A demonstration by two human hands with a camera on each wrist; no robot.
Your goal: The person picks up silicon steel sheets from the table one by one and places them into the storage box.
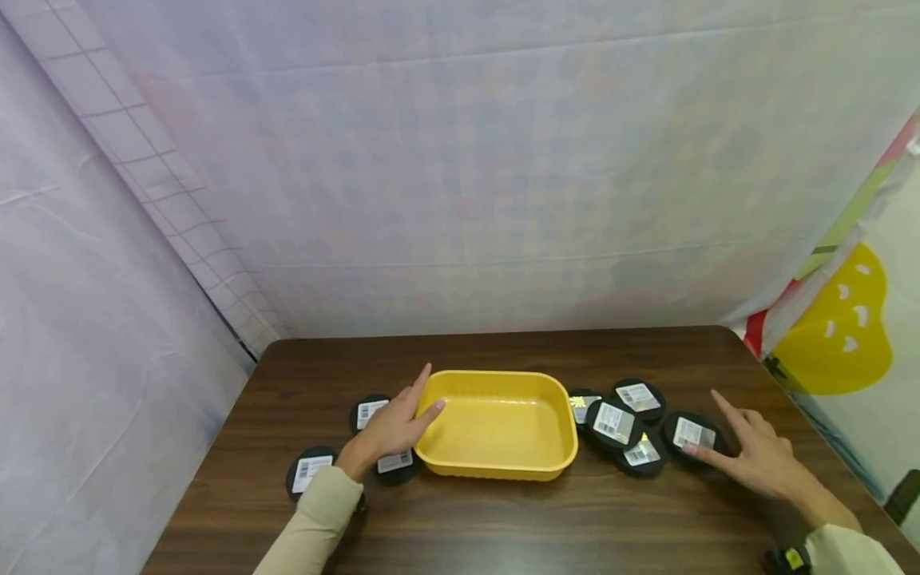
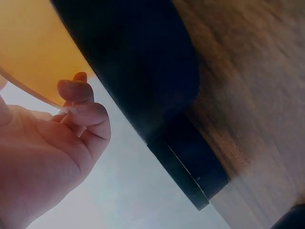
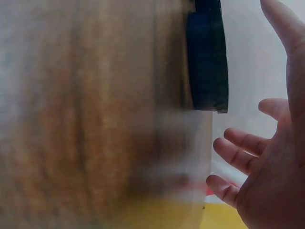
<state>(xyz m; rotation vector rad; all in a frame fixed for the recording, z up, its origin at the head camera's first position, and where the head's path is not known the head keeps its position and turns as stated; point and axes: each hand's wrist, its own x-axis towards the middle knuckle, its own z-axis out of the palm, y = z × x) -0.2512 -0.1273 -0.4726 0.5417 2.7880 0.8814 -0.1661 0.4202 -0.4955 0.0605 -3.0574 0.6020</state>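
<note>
A yellow plastic basin [image 1: 496, 473] stands on the table. My left hand [image 1: 394, 422] grips its left side, with the thumb over the rim; curled fingers show against the yellow wall in the left wrist view. Under and beside that hand lie black round flat containers with barcode labels, one [image 1: 395, 465] partly hidden by it. My right hand [image 1: 758, 454] is spread with nothing in it, its thumb over the label of a rightmost black round container [image 1: 683, 423]. Whether the thumb touches it I cannot tell. The right wrist view shows the fingers [image 3: 238, 141] apart.
Right of the basin several black round containers cluster, one [image 1: 613, 423] lying on top of others. Another [image 1: 309, 471] lies at the left of the brown wooden table [image 1: 460, 527]. A pale curtain [image 1: 496, 200] hangs behind the table's far edge.
</note>
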